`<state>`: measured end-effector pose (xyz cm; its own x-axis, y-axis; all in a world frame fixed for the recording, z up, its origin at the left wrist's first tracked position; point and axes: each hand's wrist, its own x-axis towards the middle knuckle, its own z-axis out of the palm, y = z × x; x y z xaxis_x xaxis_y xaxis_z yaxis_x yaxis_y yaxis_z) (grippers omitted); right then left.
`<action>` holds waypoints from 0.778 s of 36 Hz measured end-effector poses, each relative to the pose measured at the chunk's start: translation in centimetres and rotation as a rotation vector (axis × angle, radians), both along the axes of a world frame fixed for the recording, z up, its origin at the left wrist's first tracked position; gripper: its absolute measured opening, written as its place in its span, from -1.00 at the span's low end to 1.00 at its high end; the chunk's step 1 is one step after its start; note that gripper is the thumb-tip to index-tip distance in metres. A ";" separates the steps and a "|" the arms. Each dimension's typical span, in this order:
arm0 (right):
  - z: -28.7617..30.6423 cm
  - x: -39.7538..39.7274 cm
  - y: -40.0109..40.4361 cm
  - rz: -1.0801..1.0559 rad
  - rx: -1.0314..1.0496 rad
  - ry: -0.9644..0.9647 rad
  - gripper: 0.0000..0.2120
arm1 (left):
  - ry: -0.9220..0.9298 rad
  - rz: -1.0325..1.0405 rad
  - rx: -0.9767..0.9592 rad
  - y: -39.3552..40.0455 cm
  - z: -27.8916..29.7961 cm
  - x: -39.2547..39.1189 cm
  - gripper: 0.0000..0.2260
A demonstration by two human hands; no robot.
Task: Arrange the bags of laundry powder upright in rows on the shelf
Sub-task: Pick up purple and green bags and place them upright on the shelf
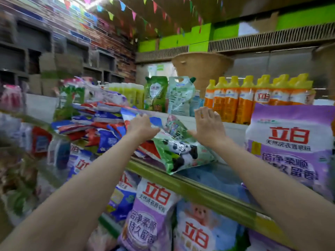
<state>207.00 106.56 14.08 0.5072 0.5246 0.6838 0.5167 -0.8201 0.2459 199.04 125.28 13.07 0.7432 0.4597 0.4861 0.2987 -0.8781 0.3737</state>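
A green laundry powder bag with a panda picture [181, 151] lies tilted on the shelf [199, 189], its lower corner hanging over the shelf's green front edge. My left hand [140, 126] grips the bag's upper left part, fingers curled over it. My right hand [208, 124] is spread with straight fingers against the bag's right upper side. A heap of blue and red powder bags [101, 124] lies flat to the left. A tall purple powder bag [290, 145] stands upright at the right.
Orange bottles with yellow caps [253, 98] and green refill pouches [155, 95] stand behind on the far side of the shelf. More purple and blue powder bags [150, 214] fill the shelf below. The left side is blurred.
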 end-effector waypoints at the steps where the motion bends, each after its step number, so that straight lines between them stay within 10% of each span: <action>1: -0.1 0.2 0.7 0.012 -0.003 0.011 -0.34 | 0.008 0.013 -0.019 0.5 -0.2 0.0 -0.43; 6: -0.9 1.7 3.2 0.057 -0.002 0.065 -0.37 | 0.085 -0.010 -0.099 0.7 -0.9 0.8 -0.55; 15: -2.7 5.2 4.2 -0.026 0.048 0.340 -0.37 | 0.114 -0.030 -0.303 -1.0 -1.8 4.9 -0.17; 28: -3.8 7.2 3.0 0.024 0.397 0.789 -0.20 | -0.483 -0.145 -0.636 -2.9 -2.9 7.7 -0.49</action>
